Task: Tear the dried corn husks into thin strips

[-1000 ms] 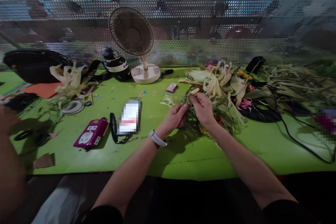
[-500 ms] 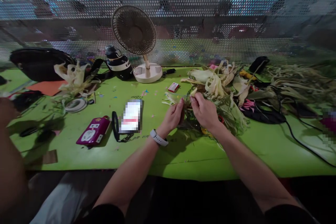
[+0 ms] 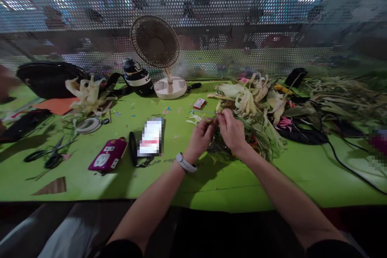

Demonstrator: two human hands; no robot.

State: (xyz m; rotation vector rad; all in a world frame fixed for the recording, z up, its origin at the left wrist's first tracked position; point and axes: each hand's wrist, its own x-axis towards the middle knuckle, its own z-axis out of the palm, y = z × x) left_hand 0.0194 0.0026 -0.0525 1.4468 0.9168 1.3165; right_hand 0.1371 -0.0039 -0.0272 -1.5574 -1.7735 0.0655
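A slim, pale-yellow piece of husk (image 3: 218,107) stands nearly upright above the pinched fingertips of the right hand (image 3: 231,131), its lower end hidden by the fingers. The left hand (image 3: 201,139) is curled just beside it, its contents hard to make out. Directly behind, a loose heap of husks (image 3: 246,100) lies on the green table (image 3: 196,193), cream and tan blades crumpled, curled and overlapping at the top. Limp green leaves (image 3: 267,133) spread from its near side, fanning out right of the right hand.
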